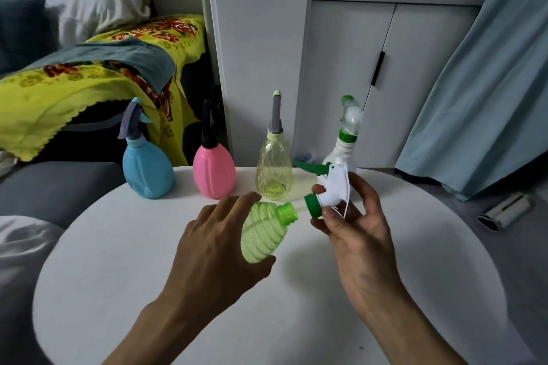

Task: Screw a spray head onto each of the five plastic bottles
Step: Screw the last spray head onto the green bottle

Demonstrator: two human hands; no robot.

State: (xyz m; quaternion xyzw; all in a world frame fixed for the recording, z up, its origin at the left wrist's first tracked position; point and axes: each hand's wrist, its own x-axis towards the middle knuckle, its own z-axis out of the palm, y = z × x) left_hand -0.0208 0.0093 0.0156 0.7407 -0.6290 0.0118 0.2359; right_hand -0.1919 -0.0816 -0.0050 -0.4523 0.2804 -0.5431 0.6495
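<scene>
Our left hand (219, 234) grips the light, thin green bottle (261, 231) gently; our right hand (353, 216) holds the spray head (332, 190) by its collar.

The round worktop (118, 246) has a smooth, matt white face. In the left hand (219, 246) the green bottle (261, 231) is translucent plastic, ribbed in rings and faintly glossy; its threaded neck looks clearer. At 3 o'clock from it, the spray head (329, 190) is opaque white plastic with a solid green collar. Along the 12 o'clock edge, the blue bottle (148, 169) and pink bottle (214, 170) are opaque, satin-smooth plastic, while the yellow bottle (273, 169) is clear plastic with a faceted, shiny surface. At 10 o'clock the yellow blanket (89, 86) is soft, napped cloth; at 2 o'clock the cabinet (341, 68) looks smooth and matt, and the blue curtain (474, 98) is plain woven cloth.
</scene>
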